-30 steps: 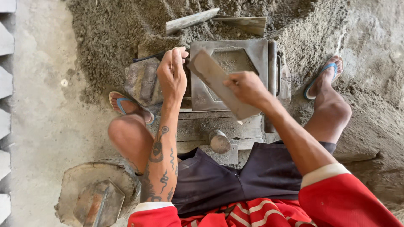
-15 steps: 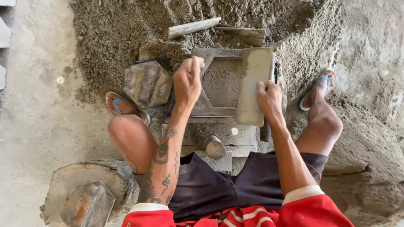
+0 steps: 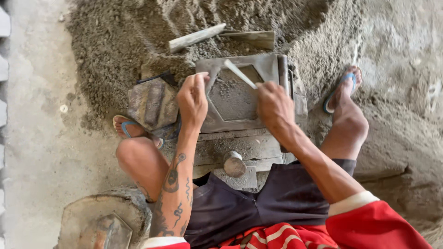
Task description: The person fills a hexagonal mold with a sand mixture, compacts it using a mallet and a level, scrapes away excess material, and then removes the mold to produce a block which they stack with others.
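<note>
- Nearest the camera: red-and-white sleeves, dark shorts, both knees spread; the person sits low over a stack of grey slabs (image 3: 240, 150) with a short round metal peg (image 3: 234, 163) standing on it.
- Lower left, on the ground: a round mortar-caked block (image 3: 99, 216), well apart from both hands.
- Left hand (image 3: 193, 99): fingers curled together over the left edge of the grey metal mould (image 3: 270, 69), gripping the frame, it seems, near the left corner of its 6-sided cavity.
- Right hand (image 3: 276, 108): closed around the lower end of a thin flat scraper (image 3: 240, 74). Blade seen edge-on, slanting up and left from the fist, out over the cavity.
- Cavity filled with grey mix (image 3: 233, 99); it lies between the 2 hands, just left of the right hand, which is the nearer 1 to it. Whether the blade touches the mix cannot be told.
- Left of the mould: a 6-sided grey block (image 3: 152, 103) beside a blue-strapped sandal.
- Farthest: a sand heap (image 3: 138, 32) with a wooden handle (image 3: 196, 38) lying across it.
</note>
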